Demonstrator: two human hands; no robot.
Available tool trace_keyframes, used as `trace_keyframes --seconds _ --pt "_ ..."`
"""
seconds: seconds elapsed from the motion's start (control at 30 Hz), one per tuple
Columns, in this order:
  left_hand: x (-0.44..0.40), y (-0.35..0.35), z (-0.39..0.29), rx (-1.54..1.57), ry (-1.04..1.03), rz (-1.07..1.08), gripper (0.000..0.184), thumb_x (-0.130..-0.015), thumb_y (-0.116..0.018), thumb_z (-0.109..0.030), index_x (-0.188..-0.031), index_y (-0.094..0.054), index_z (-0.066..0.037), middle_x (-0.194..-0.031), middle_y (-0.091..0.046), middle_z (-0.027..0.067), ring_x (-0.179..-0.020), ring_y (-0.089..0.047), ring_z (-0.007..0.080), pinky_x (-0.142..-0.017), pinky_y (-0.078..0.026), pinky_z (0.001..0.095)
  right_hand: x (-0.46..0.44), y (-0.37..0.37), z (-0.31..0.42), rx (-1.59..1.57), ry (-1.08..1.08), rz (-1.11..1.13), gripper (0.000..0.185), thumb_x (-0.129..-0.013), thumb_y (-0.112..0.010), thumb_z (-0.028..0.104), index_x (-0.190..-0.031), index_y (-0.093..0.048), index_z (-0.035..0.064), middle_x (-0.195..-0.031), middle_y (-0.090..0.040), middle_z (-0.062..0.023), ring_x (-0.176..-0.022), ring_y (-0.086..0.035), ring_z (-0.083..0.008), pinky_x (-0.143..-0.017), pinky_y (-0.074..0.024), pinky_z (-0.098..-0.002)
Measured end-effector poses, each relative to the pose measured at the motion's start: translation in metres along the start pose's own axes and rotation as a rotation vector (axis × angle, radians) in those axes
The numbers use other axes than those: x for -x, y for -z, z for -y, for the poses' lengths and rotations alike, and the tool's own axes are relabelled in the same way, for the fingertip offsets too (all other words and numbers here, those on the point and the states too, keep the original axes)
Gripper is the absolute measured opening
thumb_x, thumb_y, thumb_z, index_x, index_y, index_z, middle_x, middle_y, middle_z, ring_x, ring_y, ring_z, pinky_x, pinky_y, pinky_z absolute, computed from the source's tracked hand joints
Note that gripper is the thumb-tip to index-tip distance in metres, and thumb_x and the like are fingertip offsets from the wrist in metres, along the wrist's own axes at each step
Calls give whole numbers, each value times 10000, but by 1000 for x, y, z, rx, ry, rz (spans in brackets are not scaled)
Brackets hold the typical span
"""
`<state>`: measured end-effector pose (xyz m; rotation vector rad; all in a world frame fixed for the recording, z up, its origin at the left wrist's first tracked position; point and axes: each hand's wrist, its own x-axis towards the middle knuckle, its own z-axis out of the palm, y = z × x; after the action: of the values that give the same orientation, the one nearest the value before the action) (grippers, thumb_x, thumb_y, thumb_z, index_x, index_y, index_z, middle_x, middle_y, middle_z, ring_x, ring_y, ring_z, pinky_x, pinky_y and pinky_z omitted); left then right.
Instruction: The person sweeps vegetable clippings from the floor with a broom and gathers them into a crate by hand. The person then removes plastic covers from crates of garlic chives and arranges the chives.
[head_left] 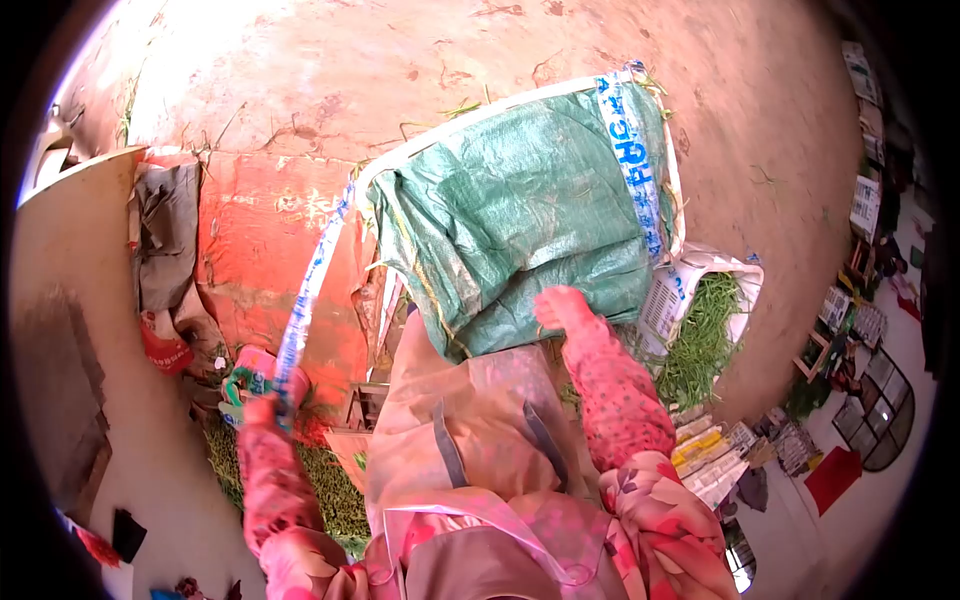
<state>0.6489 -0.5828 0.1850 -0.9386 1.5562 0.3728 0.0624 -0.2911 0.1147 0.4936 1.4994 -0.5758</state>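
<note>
A green woven plastic sheet (530, 190) covers a large, white-rimmed bundle or container in front of me. My right hand (566, 310) is at its near edge, fingers curled and pressed against the sheet. My left hand (262, 410), low on the left, is closed on packing tape (315, 270) printed with blue letters. This strip runs taut up to the bundle's left corner. A second printed tape strip (628, 155) is stuck across the right side of the sheet. Beside the left hand is a green ring-like thing (236, 384), partly hidden, which I cannot identify.
A white sack (745, 290) full of green grass-like stalks (700, 335) stands right of the bundle. A red printed sheet (280, 230) lies on the brown floor (770, 200) to the left. More green stalks (335, 490) lie below it. Stacked bundles (705, 455) line the right.
</note>
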Motion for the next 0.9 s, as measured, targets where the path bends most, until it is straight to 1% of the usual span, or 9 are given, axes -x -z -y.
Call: trace_keyframes --seconds 0.03,0.1,0.2,0.3,0.4,0.63,0.67,0.77,0.9 --pt "2 -33 -14 846 325 -17 221 -680 -550 -339 -657 -587 -123 -749 -604 109 -719 -587 257 -635 -448 363 16 9 -4 26 18 -45 330 -815 -444 308 -909 -537 7 -820 -592 -141 -659 -579 -243 -569 -489 -330" --pt "-6 -49 -7 276 -100 -245 251 -678 -569 -332 -559 -567 -111 -623 -571 84 -659 -573 229 -594 -445 337 50 19 -9 59 37 -78 322 -815 -436 298 -913 -537 9 -812 -594 -136 -633 -576 -224 -559 -489 -320" --pt "-30 45 37 1625 312 -164 211 -716 -562 -285 -670 -571 -80 -614 -529 59 -585 -517 194 -528 -412 303 72 16 -12 119 54 -161 311 -816 -418 283 -920 -539 16 -797 -596 -131 -606 -573 -198 -542 -486 -310" --pt "12 221 31 2313 -214 -301 236 -792 -519 -289 -738 -565 -64 -689 -553 54 -610 -532 194 -518 -440 258 81 -16 -22 53 70 -159 268 -802 -463 273 -883 -543 31 -731 -596 -111 -551 -567 -175 -500 -478 -286" --pt "-22 312 59 2468 -412 -638 295 -845 -436 -197 -982 -541 42 -955 -571 150 -892 -547 263 -846 -431 386 77 -53 -44 76 46 9 332 -836 -429 324 -965 -529 36 -810 -598 -124 -625 -573 -175 -566 -477 -287" --pt "16 349 -18 2198 -552 -1081 267 -862 -362 -41 -1015 -456 157 -970 -538 216 -856 -560 261 -857 -440 375 96 -122 -35 179 127 61 230 -840 -468 214 -956 -516 21 -757 -598 -105 -582 -563 -137 -516 -454 -246" --pt "30 335 -7 2619 -656 -732 327 -857 -419 -151 -1009 -481 132 -946 -555 202 -822 -573 239 -812 -463 376 103 -139 -14 144 237 74 232 -838 -477 211 -962 -514 18 -766 -598 -105 -596 -564 -135 -526 -452 -240" --pt "92 274 -20 2227 -597 -788 276 -813 -471 -250 -831 -561 10 -724 -590 84 -688 -559 156 -650 -459 279 94 -183 57 176 495 229 313 -839 -479 279 -992 -506 8 -832 -598 -115 -674 -573 -142 -556 -456 -244" --pt "157 205 -46 2330 -434 -531 205 -775 -539 -231 -725 -497 -37 -652 -576 115 -544 -555 177 -538 -453 281 95 -292 127 236 189 409 546 -820 -416 484 -1088 -461 11 -976 -567 -140 -793 -577 -221 -666 -486 -340"
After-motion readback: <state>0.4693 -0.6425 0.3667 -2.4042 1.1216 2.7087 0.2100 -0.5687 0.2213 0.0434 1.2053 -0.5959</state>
